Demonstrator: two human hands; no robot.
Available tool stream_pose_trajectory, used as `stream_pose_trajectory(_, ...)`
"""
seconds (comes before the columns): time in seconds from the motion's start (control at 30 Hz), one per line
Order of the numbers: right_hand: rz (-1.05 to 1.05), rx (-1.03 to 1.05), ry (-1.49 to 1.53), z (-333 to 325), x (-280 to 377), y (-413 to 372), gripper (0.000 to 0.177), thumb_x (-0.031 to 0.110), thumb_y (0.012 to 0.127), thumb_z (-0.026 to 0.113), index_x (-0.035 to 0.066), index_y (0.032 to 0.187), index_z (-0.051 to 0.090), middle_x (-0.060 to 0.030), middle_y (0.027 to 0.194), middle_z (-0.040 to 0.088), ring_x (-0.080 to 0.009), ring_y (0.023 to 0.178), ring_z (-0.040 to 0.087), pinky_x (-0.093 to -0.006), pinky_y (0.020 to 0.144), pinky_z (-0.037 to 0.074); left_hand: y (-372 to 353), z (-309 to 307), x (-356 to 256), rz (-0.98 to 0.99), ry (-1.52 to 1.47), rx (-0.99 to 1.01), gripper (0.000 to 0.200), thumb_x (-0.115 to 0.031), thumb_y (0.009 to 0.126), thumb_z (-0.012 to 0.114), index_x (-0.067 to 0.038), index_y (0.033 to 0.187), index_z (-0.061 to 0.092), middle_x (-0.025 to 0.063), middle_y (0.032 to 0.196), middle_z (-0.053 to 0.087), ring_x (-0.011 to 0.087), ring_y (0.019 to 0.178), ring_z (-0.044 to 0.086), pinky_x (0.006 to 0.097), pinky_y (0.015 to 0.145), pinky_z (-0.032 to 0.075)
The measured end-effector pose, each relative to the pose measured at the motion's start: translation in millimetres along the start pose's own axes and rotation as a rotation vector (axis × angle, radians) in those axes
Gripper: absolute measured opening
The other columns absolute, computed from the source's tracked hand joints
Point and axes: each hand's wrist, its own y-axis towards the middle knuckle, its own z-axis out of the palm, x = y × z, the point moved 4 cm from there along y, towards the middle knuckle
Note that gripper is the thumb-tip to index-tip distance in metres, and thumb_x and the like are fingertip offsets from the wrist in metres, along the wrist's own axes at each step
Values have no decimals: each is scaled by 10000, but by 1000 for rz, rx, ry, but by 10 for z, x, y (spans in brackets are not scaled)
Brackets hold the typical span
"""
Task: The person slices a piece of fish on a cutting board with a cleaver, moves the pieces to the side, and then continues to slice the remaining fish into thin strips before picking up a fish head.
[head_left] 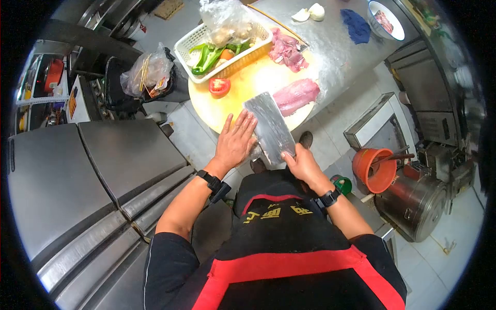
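My right hand [304, 164] grips a wide cleaver [269, 126], its broad flat blade slanting over the near edge of the round yellow cutting board [235, 102]. Fingers stretched out, my left hand [236, 140] lies beside the blade at the board's near edge; a small part of something under its palm side cannot be made out. Just right of the blade is a slab of pink meat [296, 96]. Farther back lie cut pieces of meat [289, 50]. A cut tomato [219, 88] rests on the board's left part.
A white plastic basket [231, 65] with green peppers [207, 58] and a plastic bag [225, 23] overlaps the board's far side. Onion pieces [309, 13], a blue cloth [355, 26] and a bowl [397, 30] are on the metal table. A bin [120, 85] stands left, an orange bucket [368, 170] right.
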Motion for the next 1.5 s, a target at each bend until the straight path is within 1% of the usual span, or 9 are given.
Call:
stream_pose_trajectory(0.2,-193,-98,-125,-2,232,431,430,328,941,687,-88,947,580,-328,825,664,-527,801,656,-536,718,531,6,70,71,-83,-49,-27,576,-284,1001,522,-39,1517,444,152,1599,395,330,1522,296,547,1244,162)
stream_pose_trajectory(0.3,-80,-70,-121,25,433,490,420,319,943,685,-89,956,586,-345,853,662,-526,840,659,-547,741,532,-13,63,77,-72,-46,-54,573,-286,976,562,-32,1484,486,149,1578,430,295,1519,310,528,1249,172)
stream_pose_trajectory(0.53,-59,10,-179,-227,113,-463,412,310,957,681,-83,933,564,-350,822,654,-529,796,655,-541,691,529,-76,121,79,-83,-60,-104,576,-299,981,556,-25,1483,486,151,1579,428,314,1515,313,536,1251,159)
stream_pose_trajectory(0.7,-13,103,-239,-472,78,-677,415,332,942,708,-55,903,561,-298,796,660,-495,735,648,-520,642,511,7,-20,430,-318,147,-121,608,-305,967,579,46,1455,482,187,1570,428,321,1517,304,582,1242,138)
stream_pose_trajectory(0.87,28,-61,119,-371,-155,-391,397,331,932,731,-39,914,589,-139,625,600,-194,563,574,-385,551,466,107,-61,426,-291,117,-268,605,-221,928,627,107,1416,485,270,1533,431,365,1496,326,601,1227,174)
stream_pose_trajectory(1.07,248,43,223,-175,-158,-273,414,353,938,717,-38,897,587,-174,648,625,-260,592,658,-417,564,494,69,157,28,1,-156,-101,567,-179,964,561,43,1475,452,236,1589,372,370,1513,296,489,1244,235)
stream_pose_trajectory(1.23,-131,-236,2,-103,-61,265,428,366,939,691,-55,953,617,-261,756,670,-411,695,684,-483,653,527,118,150,-61,-25,-183,-107,577,-201,952,575,52,1460,467,230,1571,406,363,1502,325,500,1238,241)
stream_pose_trajectory(1.27,74,-107,69,-85,-30,425,428,358,937,694,-63,981,629,-267,781,676,-409,726,693,-478,667,530,122,127,-59,-30,-179,-113,575,-204,955,571,54,1459,467,231,1572,405,365,1501,327,500,1239,238)
stream_pose_trajectory(1.5,42,-66,66,-67,-109,-94,447,366,938,695,-74,980,625,-278,818,687,-415,757,706,-484,685,537,80,159,-35,-24,-155,-82,588,-209,963,560,75,1465,445,254,1564,401,386,1501,318,512,1239,229)
